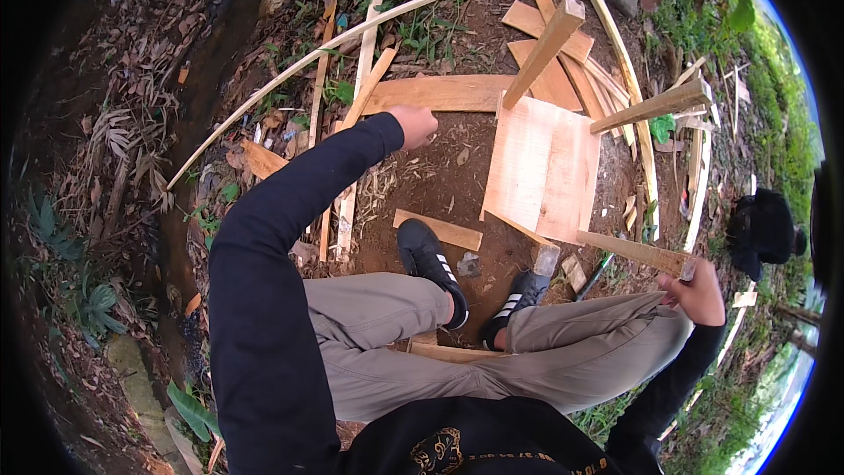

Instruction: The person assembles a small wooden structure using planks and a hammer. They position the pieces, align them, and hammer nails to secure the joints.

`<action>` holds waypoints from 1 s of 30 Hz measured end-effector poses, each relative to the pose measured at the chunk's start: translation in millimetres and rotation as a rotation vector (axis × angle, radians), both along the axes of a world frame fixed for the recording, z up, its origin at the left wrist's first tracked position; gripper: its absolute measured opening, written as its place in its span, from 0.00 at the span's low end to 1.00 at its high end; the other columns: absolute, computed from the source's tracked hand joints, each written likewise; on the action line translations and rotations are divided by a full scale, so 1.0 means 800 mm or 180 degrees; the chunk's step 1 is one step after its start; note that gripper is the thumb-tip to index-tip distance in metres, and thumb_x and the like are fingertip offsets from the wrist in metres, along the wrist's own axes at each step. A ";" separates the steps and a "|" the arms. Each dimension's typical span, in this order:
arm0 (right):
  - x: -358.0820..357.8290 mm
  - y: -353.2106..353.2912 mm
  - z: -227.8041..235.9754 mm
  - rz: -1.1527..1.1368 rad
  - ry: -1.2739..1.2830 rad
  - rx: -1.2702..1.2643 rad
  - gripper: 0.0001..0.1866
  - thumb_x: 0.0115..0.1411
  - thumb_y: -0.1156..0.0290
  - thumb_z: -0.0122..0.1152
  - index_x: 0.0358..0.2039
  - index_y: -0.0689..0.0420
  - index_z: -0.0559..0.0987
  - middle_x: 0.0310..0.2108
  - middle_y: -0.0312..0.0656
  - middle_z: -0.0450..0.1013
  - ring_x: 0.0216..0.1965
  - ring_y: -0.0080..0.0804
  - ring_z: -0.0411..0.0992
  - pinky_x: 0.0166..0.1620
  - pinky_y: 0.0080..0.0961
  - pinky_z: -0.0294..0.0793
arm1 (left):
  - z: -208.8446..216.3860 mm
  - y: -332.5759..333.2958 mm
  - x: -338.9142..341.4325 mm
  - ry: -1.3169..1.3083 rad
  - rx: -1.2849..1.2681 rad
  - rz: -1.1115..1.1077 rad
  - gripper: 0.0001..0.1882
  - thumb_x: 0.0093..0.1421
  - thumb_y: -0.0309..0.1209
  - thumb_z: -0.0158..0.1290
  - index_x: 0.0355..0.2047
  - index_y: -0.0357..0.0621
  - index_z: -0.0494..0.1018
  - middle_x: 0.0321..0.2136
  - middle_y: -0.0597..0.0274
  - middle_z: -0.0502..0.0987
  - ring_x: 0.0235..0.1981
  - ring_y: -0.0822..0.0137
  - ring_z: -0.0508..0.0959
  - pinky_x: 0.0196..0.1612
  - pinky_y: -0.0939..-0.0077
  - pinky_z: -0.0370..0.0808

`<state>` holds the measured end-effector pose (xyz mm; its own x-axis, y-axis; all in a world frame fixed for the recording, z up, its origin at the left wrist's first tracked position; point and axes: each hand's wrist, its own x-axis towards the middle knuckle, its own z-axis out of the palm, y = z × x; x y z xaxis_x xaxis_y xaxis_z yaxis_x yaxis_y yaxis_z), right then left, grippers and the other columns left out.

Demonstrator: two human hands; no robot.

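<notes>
A small wooden stool lies upside down on the soil in front of me, its seat flat and several legs sticking up. My right hand is closed at the end of the near right stool leg, beside my knee. My left hand is stretched forward, left of the stool and just in front of a long plank. Its fingers are curled; whether anything is in them is hidden. A short board lies on the soil near my left shoe.
Several boards are piled beyond the stool. A long curved strip of wood runs across the left, and another curved strip passes on the right. Shavings and leaves litter the soil. A black object is at the far right.
</notes>
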<state>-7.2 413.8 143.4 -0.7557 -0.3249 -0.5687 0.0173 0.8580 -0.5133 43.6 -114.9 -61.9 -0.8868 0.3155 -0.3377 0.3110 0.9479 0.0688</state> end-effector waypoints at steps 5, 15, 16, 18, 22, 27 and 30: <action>-0.110 -0.016 -0.032 0.0363 0.1207 0.0112 0.09 0.63 0.68 0.55 0.36 0.62 0.74 0.21 0.48 0.72 0.22 0.35 0.75 0.23 0.31 0.72 | -0.064 0.065 0.065 -0.0455 -0.0178 -0.0519 0.18 0.52 0.48 0.58 0.24 0.44 0.78 0.22 0.53 0.79 0.28 0.52 0.81 0.32 0.58 0.77; -0.169 -0.088 -0.148 0.1293 0.1194 0.1614 0.17 0.59 0.58 0.57 0.37 0.60 0.78 0.35 0.53 0.77 0.41 0.51 0.77 0.46 0.45 0.77 | -0.052 0.060 -0.118 0.0144 0.0462 0.0789 0.13 0.56 0.41 0.55 0.28 0.45 0.80 0.27 0.47 0.80 0.33 0.49 0.81 0.39 0.59 0.77; -0.165 -0.097 -0.142 0.1206 0.1269 0.1490 0.17 0.60 0.57 0.57 0.36 0.60 0.78 0.34 0.53 0.77 0.40 0.50 0.77 0.44 0.45 0.77 | -0.053 0.059 -0.150 0.0240 0.0860 0.1049 0.12 0.56 0.40 0.54 0.28 0.45 0.80 0.28 0.46 0.80 0.33 0.48 0.80 0.39 0.59 0.77; -0.157 -0.141 -0.126 0.1173 0.1637 0.1267 0.16 0.60 0.57 0.56 0.35 0.59 0.78 0.33 0.52 0.78 0.38 0.49 0.78 0.41 0.44 0.78 | -0.117 0.000 -0.190 0.0582 0.1472 0.1498 0.16 0.59 0.42 0.54 0.31 0.41 0.79 0.25 0.55 0.80 0.29 0.59 0.80 0.35 0.66 0.77; -0.172 -0.112 -0.140 0.0649 0.1677 0.1439 0.16 0.60 0.57 0.55 0.35 0.59 0.77 0.27 0.49 0.77 0.34 0.51 0.77 0.39 0.47 0.76 | -0.079 0.100 -0.307 -0.0349 0.2757 0.2732 0.25 0.58 0.54 0.55 0.39 0.43 0.75 0.28 0.64 0.79 0.25 0.74 0.78 0.26 0.74 0.73; -0.194 -0.120 -0.162 0.0793 0.1427 0.1537 0.17 0.58 0.54 0.59 0.30 0.58 0.80 0.29 0.48 0.78 0.32 0.45 0.79 0.36 0.41 0.79 | -0.113 0.115 -0.351 -0.1110 0.1715 0.3168 0.35 0.48 0.61 0.62 0.38 0.39 0.74 0.28 0.62 0.79 0.21 0.71 0.76 0.24 0.73 0.70; -0.217 -0.104 -0.226 0.1037 0.1881 0.0941 0.18 0.56 0.54 0.61 0.29 0.58 0.82 0.30 0.51 0.78 0.33 0.45 0.79 0.38 0.42 0.79 | -0.159 0.095 -0.339 -0.1076 0.2370 0.3573 0.28 0.51 0.52 0.64 0.39 0.40 0.74 0.31 0.62 0.79 0.25 0.70 0.76 0.29 0.73 0.72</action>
<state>-180.7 330.6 -37.6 -0.8545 -0.4814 -0.1949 -0.4700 0.8765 -0.1045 -227.8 -38.8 -188.9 -0.6928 -0.3054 -0.6532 -0.7173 0.3844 0.5811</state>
